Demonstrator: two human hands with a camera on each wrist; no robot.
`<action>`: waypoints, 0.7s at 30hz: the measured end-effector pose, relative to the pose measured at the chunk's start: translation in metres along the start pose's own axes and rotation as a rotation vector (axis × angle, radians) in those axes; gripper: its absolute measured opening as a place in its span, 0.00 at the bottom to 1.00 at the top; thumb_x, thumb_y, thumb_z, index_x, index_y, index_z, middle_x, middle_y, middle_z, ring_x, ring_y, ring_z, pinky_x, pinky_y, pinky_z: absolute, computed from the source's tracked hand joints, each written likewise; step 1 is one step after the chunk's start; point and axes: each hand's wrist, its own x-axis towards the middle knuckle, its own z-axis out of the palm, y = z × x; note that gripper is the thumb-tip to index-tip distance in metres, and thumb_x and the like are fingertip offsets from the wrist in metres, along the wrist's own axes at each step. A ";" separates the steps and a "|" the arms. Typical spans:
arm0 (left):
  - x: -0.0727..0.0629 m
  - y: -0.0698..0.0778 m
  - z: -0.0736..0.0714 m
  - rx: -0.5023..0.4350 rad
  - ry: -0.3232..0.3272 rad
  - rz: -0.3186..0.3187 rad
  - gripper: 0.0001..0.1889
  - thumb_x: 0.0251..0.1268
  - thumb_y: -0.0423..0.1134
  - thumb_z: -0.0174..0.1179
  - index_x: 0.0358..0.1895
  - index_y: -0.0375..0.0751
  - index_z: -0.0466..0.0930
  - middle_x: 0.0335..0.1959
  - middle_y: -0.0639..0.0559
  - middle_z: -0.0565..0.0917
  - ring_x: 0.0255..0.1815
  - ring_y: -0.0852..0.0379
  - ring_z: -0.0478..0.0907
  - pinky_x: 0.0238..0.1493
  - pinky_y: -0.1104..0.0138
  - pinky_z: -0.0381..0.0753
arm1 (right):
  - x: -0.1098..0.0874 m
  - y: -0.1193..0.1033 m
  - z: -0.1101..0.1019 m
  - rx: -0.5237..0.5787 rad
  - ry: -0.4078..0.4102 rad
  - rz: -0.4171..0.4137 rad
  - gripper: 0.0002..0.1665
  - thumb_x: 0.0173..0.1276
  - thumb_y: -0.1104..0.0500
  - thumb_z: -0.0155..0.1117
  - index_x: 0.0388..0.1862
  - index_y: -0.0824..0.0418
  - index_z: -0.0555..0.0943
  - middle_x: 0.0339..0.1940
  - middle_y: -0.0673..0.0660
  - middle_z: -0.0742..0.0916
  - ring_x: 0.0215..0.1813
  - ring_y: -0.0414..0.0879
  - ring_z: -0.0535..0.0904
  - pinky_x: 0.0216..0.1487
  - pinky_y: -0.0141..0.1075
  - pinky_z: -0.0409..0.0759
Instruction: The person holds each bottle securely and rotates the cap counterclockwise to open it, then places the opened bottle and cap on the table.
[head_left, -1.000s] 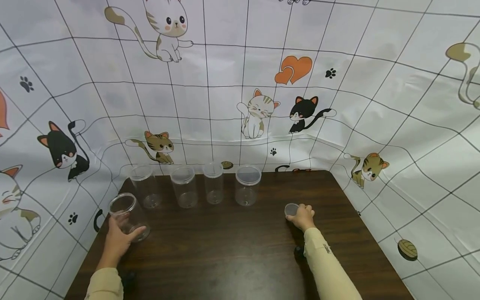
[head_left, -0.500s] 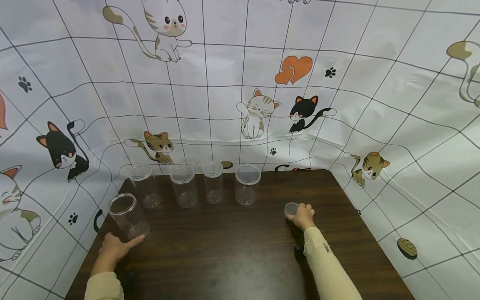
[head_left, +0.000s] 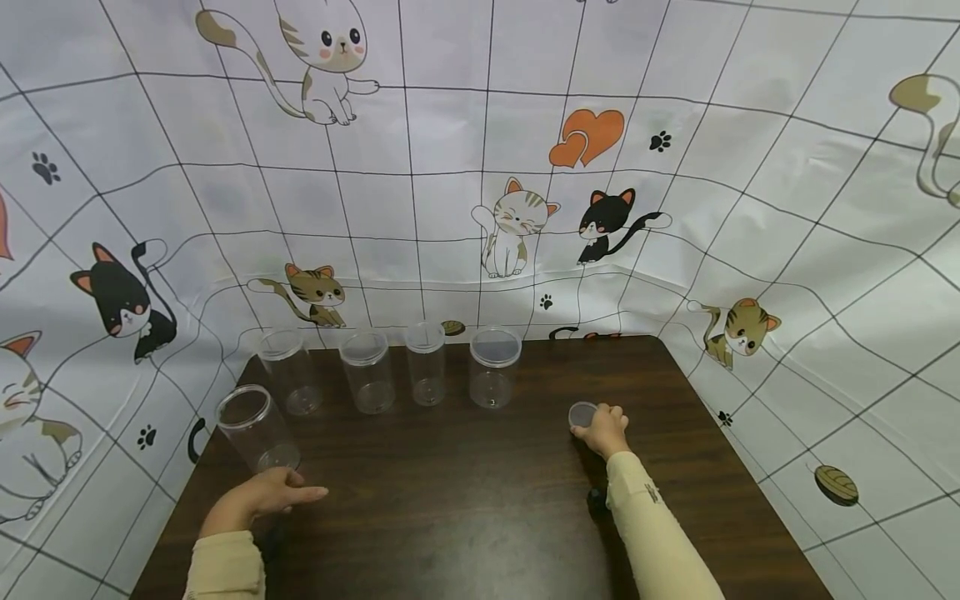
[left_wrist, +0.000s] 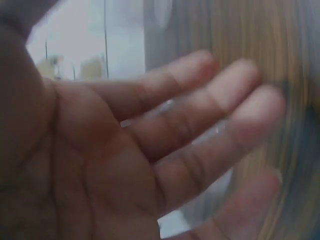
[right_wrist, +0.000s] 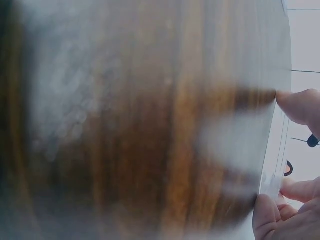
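My left hand [head_left: 262, 500] is over the table at the near side of a clear, uncovered jar [head_left: 251, 429]. Its fingers are extended and slightly spread around nothing, as the palm and fingers [left_wrist: 190, 125] show in the left wrist view. Farther right, my right hand [head_left: 606, 431] pinches a small round clear lid [head_left: 582, 414] at its edge. In the right wrist view, the thumb and fingertips [right_wrist: 265, 215] press against the white rim of the lid [right_wrist: 272, 165], near the dark wood surface.
Several clear jars with lids stand in a row along the back of the dark wood table [head_left: 450, 500], among them a narrow jar [head_left: 426, 367] and a wider jar [head_left: 494, 371]. A white cat-print sheet [head_left: 450, 208] encloses the table behind and at both sides.
My left hand has let go of the uncovered jar, drawn back toward me and then swung to the right. The jar stays in place. My right hand keeps the lid at the same spot.
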 end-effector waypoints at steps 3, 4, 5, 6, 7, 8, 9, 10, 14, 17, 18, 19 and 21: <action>0.011 0.019 0.016 -0.070 -0.005 0.059 0.37 0.69 0.57 0.64 0.57 0.20 0.72 0.51 0.32 0.80 0.48 0.37 0.83 0.56 0.41 0.77 | 0.002 0.003 0.000 -0.005 0.007 -0.003 0.42 0.67 0.55 0.73 0.63 0.83 0.64 0.57 0.80 0.66 0.55 0.71 0.60 0.53 0.60 0.73; 0.015 0.025 0.022 -0.092 -0.001 0.076 0.35 0.69 0.56 0.64 0.56 0.22 0.72 0.50 0.34 0.80 0.48 0.38 0.83 0.56 0.42 0.77 | 0.002 0.003 0.000 -0.006 0.008 -0.005 0.42 0.67 0.55 0.73 0.63 0.83 0.64 0.57 0.80 0.66 0.55 0.71 0.60 0.53 0.60 0.73; 0.019 0.030 0.028 -0.114 0.012 0.084 0.32 0.69 0.56 0.64 0.55 0.24 0.73 0.50 0.37 0.80 0.47 0.40 0.83 0.56 0.42 0.77 | 0.002 0.004 0.000 -0.005 0.009 -0.007 0.42 0.66 0.55 0.73 0.63 0.82 0.64 0.57 0.80 0.66 0.55 0.71 0.60 0.53 0.60 0.73; 0.024 0.035 0.035 -0.132 0.026 0.100 0.31 0.70 0.54 0.64 0.55 0.26 0.74 0.48 0.39 0.81 0.46 0.42 0.83 0.56 0.43 0.77 | 0.002 0.004 0.000 -0.003 0.009 -0.009 0.42 0.66 0.55 0.74 0.63 0.82 0.64 0.57 0.80 0.66 0.55 0.71 0.60 0.53 0.60 0.73; 0.029 0.041 0.042 -0.150 0.045 0.109 0.29 0.69 0.53 0.65 0.54 0.27 0.74 0.47 0.40 0.81 0.45 0.43 0.83 0.54 0.45 0.78 | 0.002 0.005 -0.001 0.002 0.009 -0.010 0.42 0.66 0.55 0.74 0.63 0.82 0.64 0.57 0.80 0.66 0.55 0.71 0.60 0.53 0.60 0.73; 0.034 0.047 0.049 -0.158 0.064 0.121 0.28 0.69 0.52 0.66 0.54 0.27 0.75 0.45 0.41 0.81 0.44 0.45 0.83 0.52 0.46 0.79 | 0.002 0.006 -0.001 0.006 0.011 -0.011 0.42 0.66 0.55 0.74 0.63 0.83 0.64 0.57 0.80 0.66 0.55 0.70 0.60 0.54 0.60 0.73; 0.039 0.053 0.057 -0.169 0.081 0.134 0.27 0.69 0.50 0.66 0.54 0.27 0.75 0.44 0.42 0.82 0.43 0.46 0.82 0.51 0.47 0.80 | 0.002 0.006 -0.002 0.008 0.013 -0.011 0.42 0.66 0.55 0.74 0.63 0.83 0.64 0.57 0.80 0.66 0.55 0.70 0.60 0.53 0.59 0.73; 0.044 0.059 0.064 -0.179 0.100 0.145 0.26 0.68 0.48 0.67 0.53 0.27 0.75 0.42 0.43 0.82 0.42 0.46 0.82 0.49 0.48 0.80 | 0.002 0.006 -0.003 0.012 0.015 -0.010 0.42 0.66 0.56 0.74 0.63 0.83 0.64 0.57 0.80 0.66 0.55 0.70 0.60 0.54 0.59 0.73; 0.066 0.084 0.090 -0.222 0.145 0.179 0.22 0.65 0.41 0.70 0.52 0.27 0.75 0.38 0.43 0.82 0.40 0.44 0.80 0.44 0.51 0.80 | 0.002 0.009 -0.004 0.009 0.023 -0.009 0.43 0.65 0.55 0.74 0.64 0.83 0.63 0.57 0.80 0.66 0.56 0.71 0.61 0.54 0.59 0.73; 0.085 0.101 0.106 -0.224 0.177 0.209 0.23 0.63 0.39 0.71 0.54 0.27 0.76 0.42 0.41 0.83 0.43 0.43 0.80 0.46 0.51 0.81 | 0.002 0.012 -0.003 -0.001 0.022 -0.014 0.44 0.66 0.54 0.74 0.64 0.83 0.63 0.57 0.80 0.67 0.56 0.71 0.61 0.53 0.59 0.74; 0.090 0.107 0.110 -0.219 0.188 0.220 0.24 0.63 0.39 0.72 0.55 0.27 0.75 0.44 0.40 0.83 0.46 0.42 0.80 0.47 0.51 0.81 | 0.003 0.013 -0.002 -0.005 0.022 -0.018 0.44 0.66 0.54 0.74 0.64 0.83 0.63 0.57 0.80 0.67 0.56 0.71 0.62 0.53 0.59 0.74; 0.096 0.113 0.115 -0.220 0.199 0.228 0.26 0.62 0.39 0.72 0.57 0.27 0.75 0.47 0.39 0.82 0.49 0.41 0.80 0.50 0.50 0.80 | 0.003 0.014 -0.001 -0.009 0.024 -0.021 0.45 0.66 0.54 0.74 0.64 0.83 0.63 0.57 0.80 0.67 0.56 0.71 0.62 0.53 0.59 0.74; 0.107 0.124 0.122 -0.215 0.216 0.252 0.29 0.62 0.40 0.72 0.61 0.27 0.73 0.53 0.36 0.81 0.54 0.38 0.79 0.54 0.48 0.79 | 0.004 0.014 0.001 -0.009 0.029 -0.027 0.45 0.65 0.54 0.75 0.64 0.83 0.64 0.57 0.80 0.67 0.55 0.71 0.62 0.52 0.59 0.74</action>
